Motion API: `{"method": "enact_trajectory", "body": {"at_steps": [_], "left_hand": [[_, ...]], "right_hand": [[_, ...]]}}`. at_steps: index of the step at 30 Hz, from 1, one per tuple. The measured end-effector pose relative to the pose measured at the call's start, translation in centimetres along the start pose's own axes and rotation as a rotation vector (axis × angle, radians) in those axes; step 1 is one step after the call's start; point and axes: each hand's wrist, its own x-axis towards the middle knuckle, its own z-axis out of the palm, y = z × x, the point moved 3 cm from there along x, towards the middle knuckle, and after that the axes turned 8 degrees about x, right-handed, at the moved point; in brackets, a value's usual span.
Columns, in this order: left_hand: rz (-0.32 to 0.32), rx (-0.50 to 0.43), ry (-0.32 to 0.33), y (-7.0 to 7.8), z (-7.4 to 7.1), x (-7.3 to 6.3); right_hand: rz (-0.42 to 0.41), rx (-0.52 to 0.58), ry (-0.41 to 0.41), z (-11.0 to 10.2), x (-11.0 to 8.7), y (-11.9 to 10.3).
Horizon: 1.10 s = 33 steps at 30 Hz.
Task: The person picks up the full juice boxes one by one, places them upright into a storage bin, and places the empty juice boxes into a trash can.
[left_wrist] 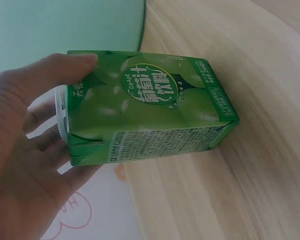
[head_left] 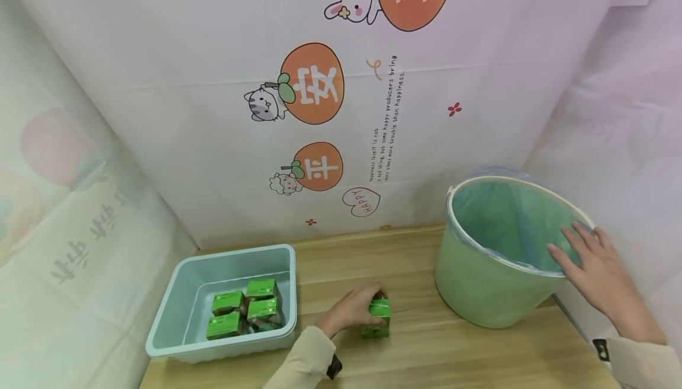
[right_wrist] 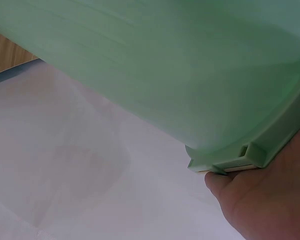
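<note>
My left hand grips a green grape juice carton by its top end, thumb on one face and the other fingers mostly behind it. The carton is upright, its bottom right at the wooden table. At the right, my right hand rests on the rim of a green bucket, its fingers stretched over the edge toward the inside. In the right wrist view, part of that hand lies against the rim's outer side, the other fingers hidden.
A pale blue-green plastic basin on the left contains several green cartons. A clear plastic liner is folded over the bucket's rim. Behind the wooden table hangs a printed white cloth, with more cloth at both sides.
</note>
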Motion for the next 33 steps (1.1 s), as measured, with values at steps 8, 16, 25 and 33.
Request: {"method": "enact_trajectory", "body": {"at_steps": [8,16,25,33], "left_hand": [[0.014,-0.008,0.015,0.7,-1.2,0.3],[0.055,0.017,0.043,3.1,-4.3,1.6],[0.148,0.073,0.089,6.0,-8.5,3.7],[0.229,0.055,0.119,9.1,-11.9,5.6]], "right_hand": [[0.001,0.001,-0.006,-0.1,-0.1,0.1],[-0.011,-0.004,-0.007,-0.1,-0.2,0.0],[-0.013,0.020,-0.003,0.0,-0.3,-0.2],[-0.019,0.016,-0.001,0.0,-0.4,0.1]]}}
